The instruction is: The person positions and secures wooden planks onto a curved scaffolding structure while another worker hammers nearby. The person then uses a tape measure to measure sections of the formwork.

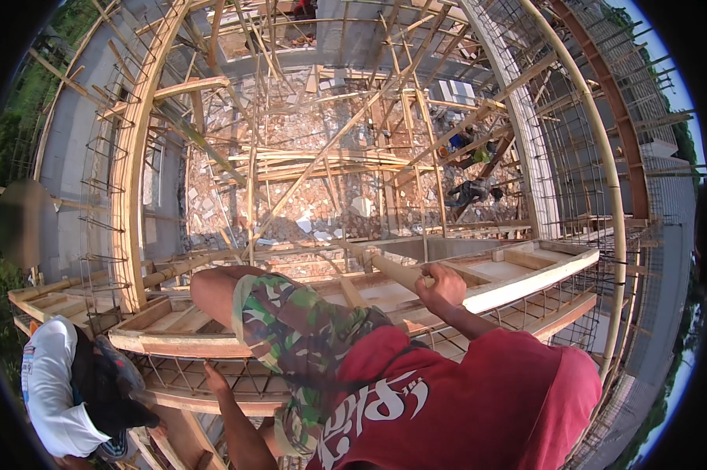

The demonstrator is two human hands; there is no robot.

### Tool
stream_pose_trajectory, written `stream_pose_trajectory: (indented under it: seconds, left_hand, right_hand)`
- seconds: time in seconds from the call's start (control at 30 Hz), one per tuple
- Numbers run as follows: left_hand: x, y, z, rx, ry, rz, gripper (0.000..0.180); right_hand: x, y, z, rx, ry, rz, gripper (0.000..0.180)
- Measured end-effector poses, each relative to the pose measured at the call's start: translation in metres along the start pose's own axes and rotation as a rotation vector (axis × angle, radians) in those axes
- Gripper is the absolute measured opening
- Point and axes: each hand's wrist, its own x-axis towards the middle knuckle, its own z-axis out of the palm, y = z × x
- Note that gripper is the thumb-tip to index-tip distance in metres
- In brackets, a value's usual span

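My right hand [441, 288] is closed around the upper end of a bamboo pole [396, 270], right beside the long wooden formwork panel [518, 283]. My left hand [217, 379] is lower, its fingers reaching up against the underside of another framed wooden panel [181, 343]; it seems to hold nothing, though part of it is hard to make out. Steel reinforcing bars [236, 366] run between that panel and the board [204, 401] below. My leg in camouflage shorts [306, 329] lies across the formwork.
A co-worker in a white shirt [56, 384] bends close by on the left. A timber post [138, 172] and a concrete-coloured column [529, 133] rise ahead, with a curved bamboo pole [604, 157] at right. Far below, another person [471, 192] stands on rubble ground [306, 204].
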Motion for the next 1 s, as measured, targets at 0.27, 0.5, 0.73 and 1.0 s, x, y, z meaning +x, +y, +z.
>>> stream_pose_trajectory:
  seconds: [0.27,0.5,0.73,1.0]
  left_hand:
    - [-0.019,0.014,0.001,0.010,0.047,0.011,0.090]
    - [-0.026,0.017,0.000,0.024,0.058,0.032,0.088]
    - [-0.010,0.009,-0.001,0.033,0.026,-0.042,0.088]
    - [-0.002,0.003,-0.001,-0.013,-0.029,0.007,0.085]
  right_hand:
    - [0.000,-0.002,0.002,0.014,0.075,-0.042,0.018]
    - [-0.001,-0.001,0.002,0.013,0.067,-0.039,0.017]
    - [0.000,0.001,0.005,0.007,0.102,-0.058,0.017]
    - [0.000,-0.002,0.001,0.011,0.086,-0.057,0.017]
